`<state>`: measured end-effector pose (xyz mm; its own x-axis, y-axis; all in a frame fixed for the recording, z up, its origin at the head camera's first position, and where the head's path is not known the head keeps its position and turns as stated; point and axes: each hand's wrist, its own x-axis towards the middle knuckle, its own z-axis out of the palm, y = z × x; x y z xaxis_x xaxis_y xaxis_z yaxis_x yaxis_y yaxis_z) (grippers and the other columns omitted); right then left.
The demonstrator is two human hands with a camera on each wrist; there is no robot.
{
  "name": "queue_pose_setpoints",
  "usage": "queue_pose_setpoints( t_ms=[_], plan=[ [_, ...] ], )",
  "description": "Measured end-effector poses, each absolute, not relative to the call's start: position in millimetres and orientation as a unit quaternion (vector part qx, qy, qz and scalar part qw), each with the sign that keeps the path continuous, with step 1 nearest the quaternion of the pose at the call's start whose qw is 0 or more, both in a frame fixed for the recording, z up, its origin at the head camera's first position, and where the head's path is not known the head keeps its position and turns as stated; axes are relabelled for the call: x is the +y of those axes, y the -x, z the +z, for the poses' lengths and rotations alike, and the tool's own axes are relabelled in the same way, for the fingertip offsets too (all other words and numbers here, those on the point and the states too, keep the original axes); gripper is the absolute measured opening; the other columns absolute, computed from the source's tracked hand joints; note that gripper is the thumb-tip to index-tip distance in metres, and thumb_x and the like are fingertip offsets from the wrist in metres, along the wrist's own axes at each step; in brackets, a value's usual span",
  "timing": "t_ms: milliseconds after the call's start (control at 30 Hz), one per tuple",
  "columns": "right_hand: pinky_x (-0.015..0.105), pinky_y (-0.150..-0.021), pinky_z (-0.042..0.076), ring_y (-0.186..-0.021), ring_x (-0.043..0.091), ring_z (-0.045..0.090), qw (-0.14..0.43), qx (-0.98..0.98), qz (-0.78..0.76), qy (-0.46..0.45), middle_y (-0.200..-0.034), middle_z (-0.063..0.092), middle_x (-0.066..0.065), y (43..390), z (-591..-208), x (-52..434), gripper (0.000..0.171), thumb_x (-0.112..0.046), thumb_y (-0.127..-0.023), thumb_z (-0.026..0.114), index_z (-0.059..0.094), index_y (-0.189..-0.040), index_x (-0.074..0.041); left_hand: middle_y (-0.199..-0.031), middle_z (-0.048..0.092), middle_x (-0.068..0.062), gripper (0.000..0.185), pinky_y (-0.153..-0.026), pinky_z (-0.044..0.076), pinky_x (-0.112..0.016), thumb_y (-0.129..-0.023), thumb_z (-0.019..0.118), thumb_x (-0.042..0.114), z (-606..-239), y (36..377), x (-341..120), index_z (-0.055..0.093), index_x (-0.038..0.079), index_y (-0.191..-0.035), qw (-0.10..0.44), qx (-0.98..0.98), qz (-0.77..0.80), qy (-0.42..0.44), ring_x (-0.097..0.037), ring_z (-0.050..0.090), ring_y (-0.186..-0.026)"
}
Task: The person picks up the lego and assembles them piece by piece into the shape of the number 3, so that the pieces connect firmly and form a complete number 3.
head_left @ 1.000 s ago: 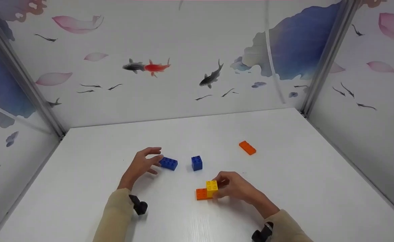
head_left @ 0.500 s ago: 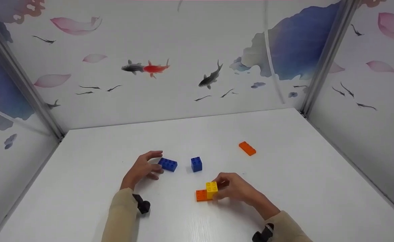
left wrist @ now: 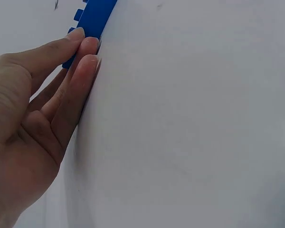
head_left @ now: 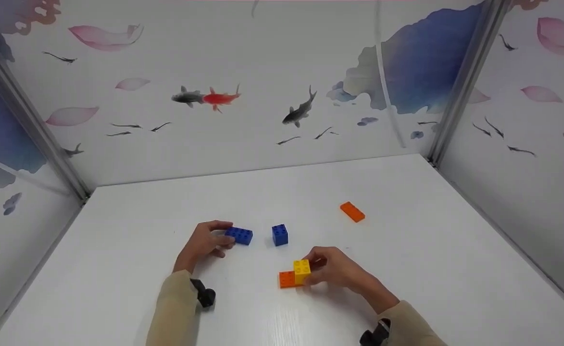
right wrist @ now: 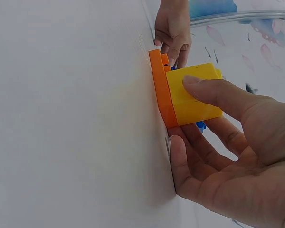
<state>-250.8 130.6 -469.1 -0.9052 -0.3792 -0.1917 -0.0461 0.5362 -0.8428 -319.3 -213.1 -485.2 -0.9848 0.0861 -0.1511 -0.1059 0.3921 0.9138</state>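
Observation:
My left hand (head_left: pixel 213 236) lies on the white table (head_left: pixel 407 269), thumb and fingers pinching the left end of a flat blue brick (head_left: pixel 241 235). In the left wrist view the fingertips (left wrist: pixel 88 45) press against that blue brick (left wrist: pixel 94 16). My right hand (head_left: pixel 321 268) grips a yellow brick (head_left: pixel 302 270) that sits on an orange brick (head_left: pixel 286 279). The right wrist view shows the thumb laid on the yellow brick (right wrist: pixel 192 102), the other fingers beneath it, and the orange brick (right wrist: pixel 159 90) flat on the table.
A blue cube-shaped brick (head_left: pixel 280 234) stands between the two hands. A flat orange brick (head_left: pixel 352 212) lies farther back on the right. Patterned walls close in the table on the left, back and right.
My left hand has come down and closed its thumb and fingers on the end of the flat blue brick. The right hand has stayed on the yellow brick.

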Motion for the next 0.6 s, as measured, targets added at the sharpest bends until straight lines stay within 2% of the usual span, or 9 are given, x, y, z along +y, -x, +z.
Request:
queue_pose_setpoints(
  t_ms=[100,333,600],
  plan=[
    [0.036,-0.096,0.056,-0.098,0.017,0.06,0.18,0.855,-0.47,0.126,-0.11,0.069,-0.001,252,-470,130,0.029,-0.016,-0.081,0.084,0.069,-0.106,-0.017,-0.116,0.07,-0.013,0.044,-0.063,0.059,-0.027,-0.091,0.073,0.012,-484,318,-213,0.063,0.01,-0.134,0.08,0.833,0.547,0.013,-0.016,0.07,-0.082],
    [0.035,-0.096,0.056,-0.098,0.017,0.061,0.182,0.853,-0.473,0.127,-0.111,0.069,0.0,252,-470,130,0.029,-0.013,-0.081,0.083,0.069,-0.106,-0.017,-0.135,0.062,-0.014,0.043,-0.067,0.059,-0.028,-0.09,0.075,0.019,-480,315,-213,0.065,0.012,-0.132,0.068,0.844,0.532,0.008,-0.017,0.069,-0.091],
    [0.035,-0.095,0.056,-0.097,0.017,0.06,0.179,0.856,-0.47,0.122,-0.11,0.069,-0.001,251,-470,130,0.028,-0.014,-0.08,0.084,0.069,-0.104,-0.016,-0.127,0.065,-0.015,0.047,-0.078,0.062,-0.034,-0.088,0.078,0.023,-469,304,-210,0.065,0.006,-0.129,0.033,0.844,0.534,-0.035,-0.021,0.069,-0.099]
  ],
)
